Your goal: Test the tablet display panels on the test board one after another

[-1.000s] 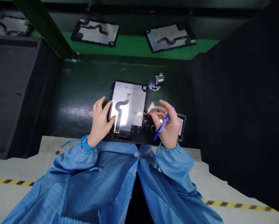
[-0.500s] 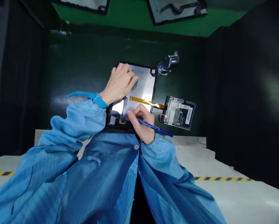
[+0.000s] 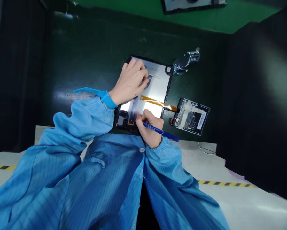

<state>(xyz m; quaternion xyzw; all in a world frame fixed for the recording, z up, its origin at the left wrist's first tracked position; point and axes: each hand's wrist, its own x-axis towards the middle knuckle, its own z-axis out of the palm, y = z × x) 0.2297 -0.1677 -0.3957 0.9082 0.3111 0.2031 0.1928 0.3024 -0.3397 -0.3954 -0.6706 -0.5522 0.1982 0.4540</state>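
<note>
A tablet display panel (image 3: 158, 83), silver-backed with a black frame, lies on the dark green bench. My left hand (image 3: 132, 79) rests on its upper left, fingers curled together beside a dark ribbon end; whatever they grip is hidden. A blue pen-shaped tool (image 3: 161, 131) is held in my right hand (image 3: 150, 127), over the panel's lower edge. Its tip is covered by my fingers, close to a black flex cable (image 3: 133, 111). An orange ribbon cable (image 3: 159, 103) runs across the panel to a small circuit board unit (image 3: 190, 117) at the right.
A shiny metal object (image 3: 185, 61) with a round base stands at the panel's upper right corner. Another panel (image 3: 191, 4) lies on the green surface at the back. Dark walls flank the bench on both sides. A blue wrist strap (image 3: 107, 98) circles my left wrist.
The view has shifted, so the bench things appear farther right and slightly higher. Both hands keep nearly the same grip and place over the panel; the pen-shaped tool stays in my right hand.
</note>
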